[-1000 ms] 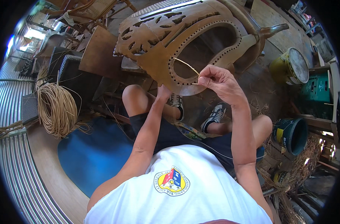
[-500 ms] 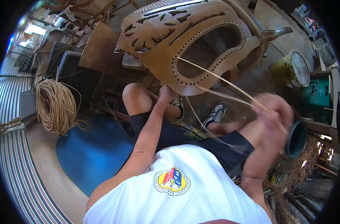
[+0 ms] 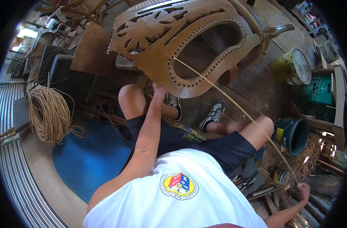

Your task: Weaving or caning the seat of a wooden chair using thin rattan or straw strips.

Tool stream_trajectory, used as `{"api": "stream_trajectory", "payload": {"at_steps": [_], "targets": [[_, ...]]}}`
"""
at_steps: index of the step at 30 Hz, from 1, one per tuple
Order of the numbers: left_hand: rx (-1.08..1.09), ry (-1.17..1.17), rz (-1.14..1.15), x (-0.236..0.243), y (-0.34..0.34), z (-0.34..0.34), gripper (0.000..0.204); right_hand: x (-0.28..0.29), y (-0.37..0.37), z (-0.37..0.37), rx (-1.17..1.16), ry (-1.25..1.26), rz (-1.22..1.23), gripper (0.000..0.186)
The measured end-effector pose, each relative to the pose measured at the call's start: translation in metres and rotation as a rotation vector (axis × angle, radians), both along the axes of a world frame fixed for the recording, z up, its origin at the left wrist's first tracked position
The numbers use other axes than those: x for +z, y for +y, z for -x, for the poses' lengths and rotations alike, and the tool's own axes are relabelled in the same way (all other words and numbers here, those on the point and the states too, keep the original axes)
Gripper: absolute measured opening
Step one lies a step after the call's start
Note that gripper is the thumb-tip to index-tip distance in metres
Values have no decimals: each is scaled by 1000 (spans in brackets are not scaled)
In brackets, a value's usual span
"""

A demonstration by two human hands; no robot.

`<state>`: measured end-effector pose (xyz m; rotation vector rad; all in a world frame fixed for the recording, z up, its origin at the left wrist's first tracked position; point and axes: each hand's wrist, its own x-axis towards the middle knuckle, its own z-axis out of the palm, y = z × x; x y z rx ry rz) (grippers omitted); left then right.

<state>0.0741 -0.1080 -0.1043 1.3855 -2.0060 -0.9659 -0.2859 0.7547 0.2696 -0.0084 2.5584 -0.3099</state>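
Observation:
A brown carved wooden chair frame (image 3: pixel 152 60) lies tilted before my knees, with small holes drilled all around its curved opening. At its near edge my left hand (image 3: pixel 159 91) grips the wood; its fingertips are partly hidden. A pale cane strand (image 3: pixel 234 102) comes out of a hole at the opening's left side. It runs taut across my right knee toward the lower right. There my right hand (image 3: pixel 303 192), its arm stretched far out to the side, is closed at the strand's end.
To the left hangs a big coil of cane (image 3: pixel 48 114) beside a blue rounded panel (image 3: pixel 91 155). On the right stand a yellow lidded bucket (image 3: pixel 291 67), a green crate (image 3: pixel 319 91) and a dark open bucket (image 3: pixel 295 135). Cane scraps (image 3: pixel 312 154) and tools (image 3: pixel 244 181) lie near my right side.
My right hand has swung from above my right knee out to the far lower right, drawing the strand long and straight. The loose loop near the frame is gone. My left hand stays on the frame.

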Motion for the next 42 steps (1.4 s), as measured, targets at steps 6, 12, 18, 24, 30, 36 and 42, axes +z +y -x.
{"api": "stream_trajectory", "payload": {"at_steps": [6, 12, 18, 24, 30, 36, 42], "targets": [[-136, 702, -581, 88, 26, 12, 29, -147, 83, -87, -41, 99, -683, 28], [-722, 589, -830, 134, 18, 21, 36, -190, 85, -112, -468, 200, -733, 41], [-697, 883, -889, 106, 24, 12, 22, -193, -49, -36, -147, 338, -524, 49], [-316, 730, -773, 111, 43, 4, 33, -128, -469, -44, 408, 607, 976, 34], [-221, 631, -448, 133, 37, 6, 25, -57, -712, -182, 891, 33, 839, 55], [17, 63, -294, 210, 77, -46, 20, -66, -703, -187, 765, -116, 1031, 28], [-216, 337, 364, 282, 131, -27, 32, -48, -581, -205, 595, -562, 1034, 21]]}}
